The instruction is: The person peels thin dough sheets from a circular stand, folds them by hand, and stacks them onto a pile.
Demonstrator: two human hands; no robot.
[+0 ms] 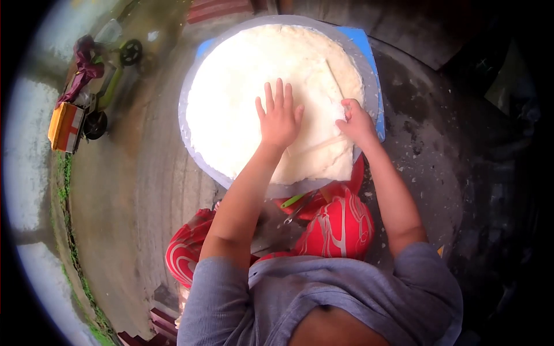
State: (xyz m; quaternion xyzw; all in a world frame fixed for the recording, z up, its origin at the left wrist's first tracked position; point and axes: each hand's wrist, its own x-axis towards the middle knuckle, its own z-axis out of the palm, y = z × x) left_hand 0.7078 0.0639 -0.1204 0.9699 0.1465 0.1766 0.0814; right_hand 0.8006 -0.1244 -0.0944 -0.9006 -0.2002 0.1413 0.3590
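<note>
A large, pale, dough-like sheet [231, 109] covers most of a round grey board [186, 124]. My left hand [280, 118] lies palm down near the middle of the sheet, its fingers stretched and spread. At the right side, my right hand [355, 123] is closed in a pinch on the sheet's edge, where a layer looks folded or lifted. The fold line runs up from those fingers toward the upper right. A straighter flap of the sheet hangs toward the front right of the board. Exactly what material the sheet is, I cannot tell.
Under the board shows a blue surface [359, 41]. Below it, between my knees in red patterned trousers [340, 228], sits a red container [314, 203] with a green-handled tool [293, 200]. A green scooter [108, 89] with an orange box [65, 127] stands at the left on the paved ground.
</note>
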